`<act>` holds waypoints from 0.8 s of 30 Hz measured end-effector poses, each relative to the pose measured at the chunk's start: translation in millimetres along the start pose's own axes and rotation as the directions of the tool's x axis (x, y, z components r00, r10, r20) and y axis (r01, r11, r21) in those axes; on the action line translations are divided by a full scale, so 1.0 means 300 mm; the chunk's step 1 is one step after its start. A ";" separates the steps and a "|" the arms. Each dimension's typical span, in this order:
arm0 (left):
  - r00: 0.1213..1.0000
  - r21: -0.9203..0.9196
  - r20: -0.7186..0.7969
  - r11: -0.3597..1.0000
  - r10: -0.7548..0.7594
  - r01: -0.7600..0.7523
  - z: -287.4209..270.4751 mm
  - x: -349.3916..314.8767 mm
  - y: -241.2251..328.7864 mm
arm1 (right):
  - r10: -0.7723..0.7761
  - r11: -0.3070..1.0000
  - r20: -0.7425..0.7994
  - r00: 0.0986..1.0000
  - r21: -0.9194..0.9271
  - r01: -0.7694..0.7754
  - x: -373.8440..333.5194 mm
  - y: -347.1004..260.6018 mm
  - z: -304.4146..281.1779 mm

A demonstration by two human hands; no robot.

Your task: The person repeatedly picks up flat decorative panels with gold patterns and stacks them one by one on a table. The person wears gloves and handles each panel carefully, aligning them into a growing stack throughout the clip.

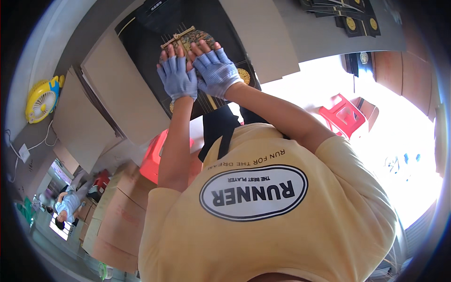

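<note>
Head view: a grey-brown counter [324,37] runs across the top, its edge bent by the lens. Pale flat boards [110,80] lie on it to the left, and another pale board [265,37] lies to the right. Cardboard cartons [120,216] stand at the lower left, and farther off in that direction is a co-worker [69,207] in a light top. Between the boards lies a large black panel [228,37] with gold lines, directly under the person's hands. A yellow T-shirt [253,244] covers the person's torso, and a red stool [343,115] stands to the right over the bright floor. Both hands wear light-blue half-finger gloves and lie over the panel, meeting at the thumb side. The left hand [178,80] has its grip spread flat, pinching nothing, fingers pointing up the panel; the right hand [216,68] has its grip likewise spread, partly covering a multicoloured patterned area [205,35]. A yellow toy-like fan [43,103] sits at the far left. Dark cards [361,21] with gold marks lie at the upper right. Just beyond the fingertips is a slim gold bar motif [178,37]; whether printed or raised, I cannot tell.
</note>
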State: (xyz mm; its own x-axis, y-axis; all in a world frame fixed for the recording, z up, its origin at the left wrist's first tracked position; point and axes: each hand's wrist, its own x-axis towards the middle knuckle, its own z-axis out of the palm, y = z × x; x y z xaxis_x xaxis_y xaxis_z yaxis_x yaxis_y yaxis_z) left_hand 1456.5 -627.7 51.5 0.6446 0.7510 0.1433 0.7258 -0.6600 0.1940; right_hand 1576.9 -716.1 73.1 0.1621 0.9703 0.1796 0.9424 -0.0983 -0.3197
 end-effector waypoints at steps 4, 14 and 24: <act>1.000 0.064 -0.001 0.998 -0.008 0.008 0.000 -0.015 0.017 | -0.133 0.990 0.175 0.976 0.064 0.124 -0.012 0.062 -0.076; 0.998 0.026 0.040 0.999 -0.042 0.041 -0.033 -0.013 0.057 | -0.083 0.996 0.077 0.994 0.021 0.081 0.509 0.494 -0.038; 0.999 0.029 -0.042 0.999 -0.023 0.024 -0.030 0.012 0.053 | -0.141 0.950 -0.058 0.988 -0.290 0.119 0.823 0.546 -0.001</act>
State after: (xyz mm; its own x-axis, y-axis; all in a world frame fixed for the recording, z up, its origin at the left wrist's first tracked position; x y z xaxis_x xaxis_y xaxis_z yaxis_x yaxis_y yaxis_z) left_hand 1468.3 -635.3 63.7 0.6170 0.7661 0.1798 0.7478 -0.6420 0.1692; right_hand 1771.5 -492.8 65.4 0.0439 0.9598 0.2771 0.9990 -0.0421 -0.0125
